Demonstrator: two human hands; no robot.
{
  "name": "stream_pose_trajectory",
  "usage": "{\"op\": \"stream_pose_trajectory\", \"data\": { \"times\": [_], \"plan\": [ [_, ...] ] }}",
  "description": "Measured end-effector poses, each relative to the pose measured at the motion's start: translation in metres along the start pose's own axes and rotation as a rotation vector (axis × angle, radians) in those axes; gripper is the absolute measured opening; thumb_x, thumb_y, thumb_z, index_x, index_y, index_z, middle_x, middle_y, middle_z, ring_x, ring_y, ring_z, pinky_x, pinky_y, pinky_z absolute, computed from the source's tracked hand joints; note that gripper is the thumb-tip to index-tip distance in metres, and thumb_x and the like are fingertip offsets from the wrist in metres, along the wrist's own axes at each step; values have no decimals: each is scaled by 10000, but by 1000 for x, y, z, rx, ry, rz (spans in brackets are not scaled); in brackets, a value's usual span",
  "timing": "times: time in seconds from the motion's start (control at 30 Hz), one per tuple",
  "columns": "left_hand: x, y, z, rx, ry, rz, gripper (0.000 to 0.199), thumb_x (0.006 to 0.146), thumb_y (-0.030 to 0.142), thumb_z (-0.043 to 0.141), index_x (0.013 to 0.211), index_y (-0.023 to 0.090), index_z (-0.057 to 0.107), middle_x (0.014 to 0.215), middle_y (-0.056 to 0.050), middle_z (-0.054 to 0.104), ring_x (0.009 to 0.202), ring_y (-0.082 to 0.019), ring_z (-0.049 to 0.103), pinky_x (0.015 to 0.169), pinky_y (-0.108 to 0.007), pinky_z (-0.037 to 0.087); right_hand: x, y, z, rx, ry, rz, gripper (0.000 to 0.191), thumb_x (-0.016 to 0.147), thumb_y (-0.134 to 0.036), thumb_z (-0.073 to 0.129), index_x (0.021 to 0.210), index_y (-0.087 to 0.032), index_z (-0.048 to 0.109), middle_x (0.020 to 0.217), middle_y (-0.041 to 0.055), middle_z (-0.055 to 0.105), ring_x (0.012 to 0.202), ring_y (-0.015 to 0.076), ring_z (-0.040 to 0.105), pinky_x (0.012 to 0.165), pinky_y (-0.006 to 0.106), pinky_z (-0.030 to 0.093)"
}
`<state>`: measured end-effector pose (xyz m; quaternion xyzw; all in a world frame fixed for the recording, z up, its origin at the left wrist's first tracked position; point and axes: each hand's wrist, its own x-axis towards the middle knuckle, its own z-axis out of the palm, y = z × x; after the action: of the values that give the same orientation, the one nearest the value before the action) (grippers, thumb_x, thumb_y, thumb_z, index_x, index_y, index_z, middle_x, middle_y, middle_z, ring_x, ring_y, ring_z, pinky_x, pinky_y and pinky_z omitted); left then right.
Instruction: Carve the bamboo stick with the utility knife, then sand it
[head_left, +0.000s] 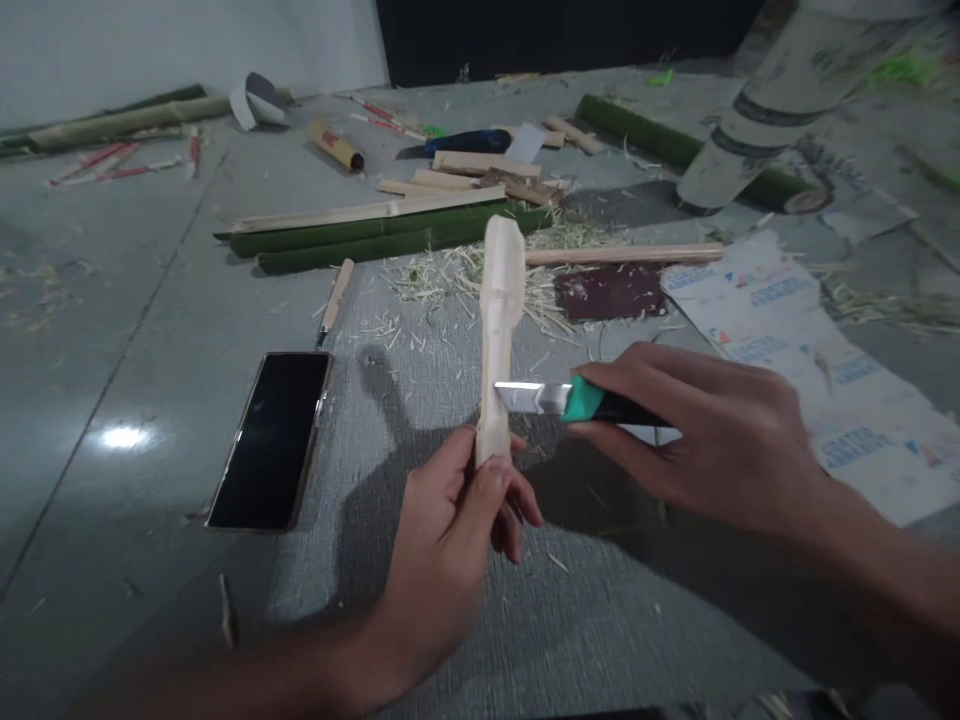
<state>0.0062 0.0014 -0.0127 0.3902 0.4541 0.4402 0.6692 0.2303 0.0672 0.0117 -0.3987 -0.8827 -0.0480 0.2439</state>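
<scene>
A pale carved bamboo spoon (503, 275) stands roughly upright before me, its wider end at the top. My left hand (457, 520) grips the lower part of its handle between thumb and fingers. In my right hand (712, 430) is a utility knife (589, 398) with a green and black body. Its short blade points left and meets the handle a little above my left thumb. Whether the edge cuts into the surface I cannot tell.
A phone (274, 440) lies on the left, with a small wooden-handled tool (336, 300) beyond it. Green bamboo strips (390, 235), shavings (442, 275), a dark red sheet (611, 292) and printed paper (780, 310) lie farther back. A bamboo tube (637, 130) rests at the back right.
</scene>
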Motion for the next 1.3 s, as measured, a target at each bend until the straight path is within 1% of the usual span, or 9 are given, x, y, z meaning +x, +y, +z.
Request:
{"op": "stream_pose_trajectory", "data": {
  "times": [0.13,0.23,0.37,0.47,0.6,0.8,0.93,1.13,1.3],
  "plan": [
    [1,2,-1,21,19,29,263,1078,342,533,880,180,594,734,17,671,530,-56,558,507,-170,449,2,-5,-1,95,-111,-98,177,1046,-362,578,1088,-204,645,905,30,709,717,166,654,632,310,463],
    [0,1,-2,37,23,45,278,1079,337,533,855,180,578,737,21,667,543,-56,569,517,-173,456,2,-6,-1,103,-145,-123,179,1054,-354,555,1095,-202,640,906,38,710,706,174,649,617,322,458],
    [0,1,-2,96,24,60,319,1093,345,511,833,177,588,729,21,648,563,-57,559,535,-179,450,2,-5,-1,68,-107,-115,162,1045,-350,584,1113,-215,640,928,35,720,735,178,660,640,328,472],
    [0,1,-1,93,12,69,323,1097,354,509,834,179,580,727,22,652,562,-56,554,534,-178,444,2,-7,-1,20,-74,-109,153,1035,-355,609,1100,-223,646,925,26,724,754,185,664,666,337,486],
    [-1,3,0,58,3,68,329,1096,352,510,830,176,590,714,25,642,536,-51,543,511,-175,434,1,-13,-1,-49,-49,-90,162,1034,-366,611,1088,-219,653,914,21,732,748,188,682,642,349,485],
    [1,5,0,31,28,74,326,1086,342,528,816,172,598,708,23,635,543,-54,553,515,-172,443,3,-22,-2,-104,9,-80,159,1032,-349,609,1042,-202,671,872,21,745,696,179,685,613,349,485],
    [3,6,-1,-71,8,25,315,1079,350,536,817,178,572,683,30,625,498,-54,532,475,-171,422,6,-28,-2,-92,-13,-41,174,1044,-336,576,1011,-202,683,856,28,753,675,179,690,587,348,482],
    [2,8,-2,-4,41,47,327,1076,343,550,801,168,582,696,24,628,526,-52,553,501,-167,437,4,-29,-1,-85,22,-31,195,1046,-343,571,991,-198,689,849,34,759,684,184,707,585,348,472],
    [2,8,-1,-54,34,17,320,1076,355,536,810,180,563,674,27,614,503,-62,527,469,-175,426,3,-31,1,-45,25,-22,175,1022,-337,622,1000,-180,696,855,36,760,678,181,702,581,342,459]
  ]
}}
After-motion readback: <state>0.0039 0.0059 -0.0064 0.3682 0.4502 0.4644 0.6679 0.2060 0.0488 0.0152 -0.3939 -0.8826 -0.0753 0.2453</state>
